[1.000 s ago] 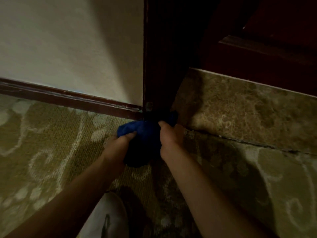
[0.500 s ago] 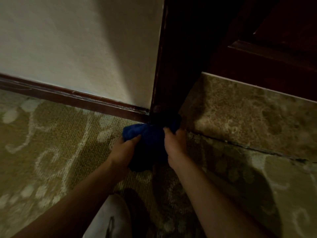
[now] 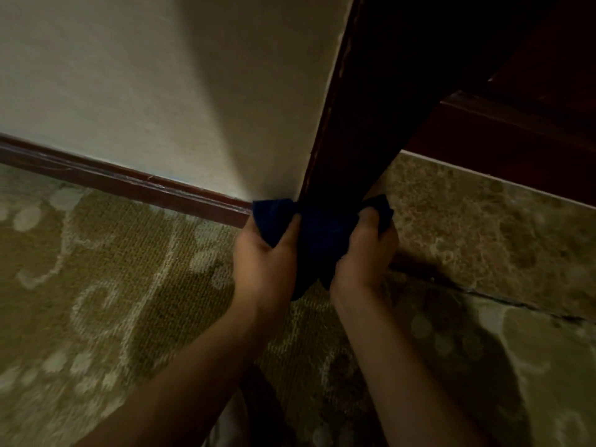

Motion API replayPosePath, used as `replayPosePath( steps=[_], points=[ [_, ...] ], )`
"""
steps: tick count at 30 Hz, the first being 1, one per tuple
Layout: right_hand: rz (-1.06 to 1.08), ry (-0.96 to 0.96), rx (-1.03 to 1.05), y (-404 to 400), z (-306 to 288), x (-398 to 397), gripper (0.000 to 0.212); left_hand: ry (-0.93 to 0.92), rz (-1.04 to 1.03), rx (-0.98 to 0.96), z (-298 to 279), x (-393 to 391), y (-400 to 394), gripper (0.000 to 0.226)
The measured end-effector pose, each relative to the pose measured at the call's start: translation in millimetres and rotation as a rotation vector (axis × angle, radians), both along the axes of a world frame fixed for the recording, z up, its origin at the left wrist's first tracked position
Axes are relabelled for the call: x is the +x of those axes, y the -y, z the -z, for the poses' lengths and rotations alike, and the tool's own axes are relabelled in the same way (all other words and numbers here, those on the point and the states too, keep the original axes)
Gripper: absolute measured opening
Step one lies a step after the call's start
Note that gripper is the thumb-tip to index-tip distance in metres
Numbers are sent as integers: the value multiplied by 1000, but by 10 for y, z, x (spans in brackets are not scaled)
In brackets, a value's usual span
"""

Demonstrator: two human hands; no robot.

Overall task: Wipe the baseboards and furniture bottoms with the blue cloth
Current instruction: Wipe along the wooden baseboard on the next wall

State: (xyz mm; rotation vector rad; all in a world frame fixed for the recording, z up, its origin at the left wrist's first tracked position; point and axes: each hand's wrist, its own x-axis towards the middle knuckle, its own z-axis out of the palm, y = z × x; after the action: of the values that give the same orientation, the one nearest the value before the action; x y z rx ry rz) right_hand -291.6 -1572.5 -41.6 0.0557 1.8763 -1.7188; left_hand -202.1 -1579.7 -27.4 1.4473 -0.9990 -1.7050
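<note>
The cream plaster wall (image 3: 145, 91) fills the upper left, and the olive patterned carpet (image 3: 96, 301) covers the floor below it. To the right, a mottled brown marble threshold (image 3: 483, 237) is seen, butted against the carpet along a dark seam. A dark wooden door-frame post (image 3: 371, 124) descends between wall and threshold. Along the foot of the wall a narrow reddish-brown wooden baseboard (image 3: 129, 185) is run up to the post.

The dark blue soft cloth (image 3: 319, 233) is wrapped round the foot of the post, just where the baseboard ends, with 1 corner showing at the left and another at the right. It is bunched and folded, deep in shadow, and its weave cannot be made out. It is judged to be light, limp and not slippery, so it would take the shape of whatever it is pressed against; a firm hold at both ends, with the middle drawn taut against the wood, is judged the best purchase.

The left hand (image 3: 264, 256) is closed around the cloth's left end, thumb on top. The right hand (image 3: 364, 253) is closed around its right end, fingers curled into the fabric.
</note>
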Motion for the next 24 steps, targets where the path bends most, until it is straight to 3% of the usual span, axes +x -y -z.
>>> replayPosePath(
  steps=[3, 7, 9, 11, 14, 17, 20, 24],
  points=[
    [-130, 150, 301, -48, 228, -3, 41, 118, -31, 171, 252, 2, 6, 10],
    [-151, 356, 304, -46, 252, 38, 49, 71, -74, 174, 116, 25, -48, 19],
    [-78, 301, 218, -5, 121, -30, 51, -49, -87, 89, -88, 31, -112, 19],
    [-19, 178, 117, 15, -29, -51, 41, -163, -97, 32, -242, 52, -150, 22],
    [-1, 9, 106, -5, -71, 39, 35, -149, -79, 28, -178, 39, -53, 22],
    [-138, -75, 375, 67, 292, 21, 43, 20, -3, 61, 124, 29, 68, 20],
    [-441, -52, 671, 72, 524, -74, 52, 172, 20, 168, 468, 16, 50, 16],
    [-615, -106, 752, -5, 530, -114, 57, 140, -3, 253, 609, 16, -1, 14]
  ],
)
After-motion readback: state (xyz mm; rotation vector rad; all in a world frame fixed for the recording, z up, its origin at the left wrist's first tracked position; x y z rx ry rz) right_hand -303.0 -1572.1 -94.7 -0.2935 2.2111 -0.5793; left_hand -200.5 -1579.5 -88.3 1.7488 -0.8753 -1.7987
